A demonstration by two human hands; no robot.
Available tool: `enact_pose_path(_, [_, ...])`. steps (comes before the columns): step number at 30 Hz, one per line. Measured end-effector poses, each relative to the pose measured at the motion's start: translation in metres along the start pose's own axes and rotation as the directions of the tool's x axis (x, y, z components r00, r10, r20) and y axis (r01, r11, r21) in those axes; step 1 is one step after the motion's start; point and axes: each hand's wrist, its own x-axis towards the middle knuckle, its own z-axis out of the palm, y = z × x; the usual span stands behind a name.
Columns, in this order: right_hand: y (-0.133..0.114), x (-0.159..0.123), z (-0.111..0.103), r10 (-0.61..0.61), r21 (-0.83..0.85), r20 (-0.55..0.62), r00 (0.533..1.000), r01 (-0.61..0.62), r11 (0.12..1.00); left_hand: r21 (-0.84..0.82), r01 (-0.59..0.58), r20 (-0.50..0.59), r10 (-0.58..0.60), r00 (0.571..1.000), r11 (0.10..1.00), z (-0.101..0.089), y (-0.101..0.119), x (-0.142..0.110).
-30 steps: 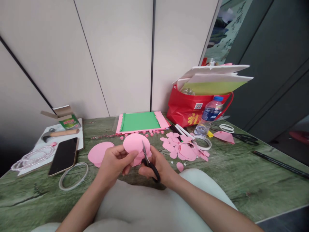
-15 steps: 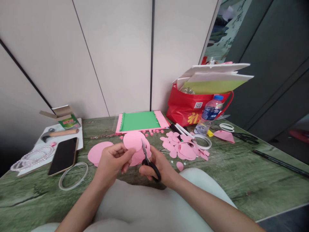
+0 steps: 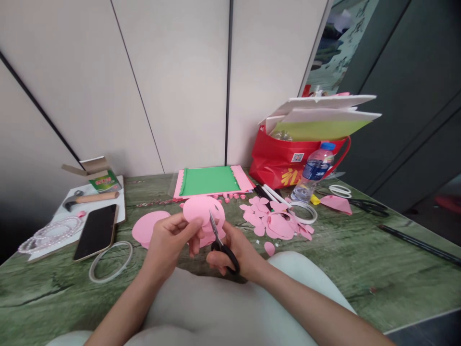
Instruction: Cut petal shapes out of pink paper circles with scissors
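My left hand [image 3: 173, 238] pinches a rounded piece of pink paper [image 3: 196, 209] between thumb and fingers, above the table in front of me. My right hand [image 3: 236, 247] is closed round the black handles of a pair of scissors [image 3: 216, 230]. Their blades point up and lie against the paper's right part, where a cut edge shows. Behind my left hand lies a pink paper disc [image 3: 149, 226]. Pink flower-shaped cutouts [image 3: 257, 214] and curved scraps [image 3: 281, 226] lie in a heap to the right of my right hand.
A green sheet [image 3: 209, 181] lies on pink paper at the back. The red bag [image 3: 266, 158] and water bottle [image 3: 313, 175] stand back right. Left are a phone [image 3: 96, 230], hammer [image 3: 90, 198], bead strands [image 3: 54, 233] and tape roll [image 3: 111, 262]; another tape roll [image 3: 312, 218] lies right.
The scissor blades have shifted slightly left and lower against the paper, and the cut on its right side looks longer. The view has moved a little.
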Motion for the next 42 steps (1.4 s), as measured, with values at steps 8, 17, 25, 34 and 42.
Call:
enact_pose_path(8, [-0.0051,0.0008,-0.0004,-0.107,0.097,-0.026,0.994,0.109,0.989,0.023,0.033,0.097,-0.035,0.995,0.999,0.0014,0.0002,-0.0012])
enact_pose_path(17, [-0.0043,0.0011,0.0006,-0.128,0.134,-0.017,0.992,0.129,0.982,-0.001,0.045,0.103,-0.045,0.994,0.999,0.0021,0.0014,-0.0016])
enact_pose_path(25, [-0.0047,0.0019,-0.0002,-0.149,0.121,-0.011,0.989,0.149,0.981,-0.010,0.063,0.095,-0.062,0.994,0.998,0.0020,0.0022,-0.0003])
enact_pose_path(34, [-0.0052,0.0010,-0.0010,-0.105,0.033,-0.041,0.994,0.106,0.994,0.034,0.033,0.059,-0.035,0.998,0.999,-0.0006,0.0010,-0.0002])
enact_pose_path(42, [-0.0044,0.0012,-0.0015,-0.069,0.003,-0.063,0.996,0.069,0.998,0.011,0.007,0.028,-0.007,1.000,1.000,0.0001,0.0038,-0.0005])
